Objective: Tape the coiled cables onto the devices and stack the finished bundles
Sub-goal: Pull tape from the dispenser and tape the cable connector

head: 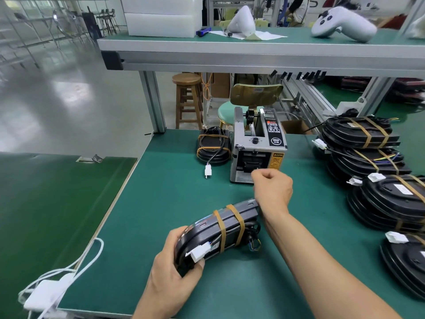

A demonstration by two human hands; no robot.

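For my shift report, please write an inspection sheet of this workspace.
Surface: green mat on the bench.
Job's things: black device with two tape bands; tape dispenser; stacked bundles at right; single bundle behind.
Clutter: white adapter at the left edge.
Grips: left hand holds the device; right hand, fingers curled, at the dispenser's outlet.
Cables: white connector on the device; white plug on the mat.
Surroundings: stool, upper shelf.

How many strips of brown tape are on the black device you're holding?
2 show: both cross the middle of the device side by side, one nearer the left hand, one nearer the right hand. The underside is hidden.
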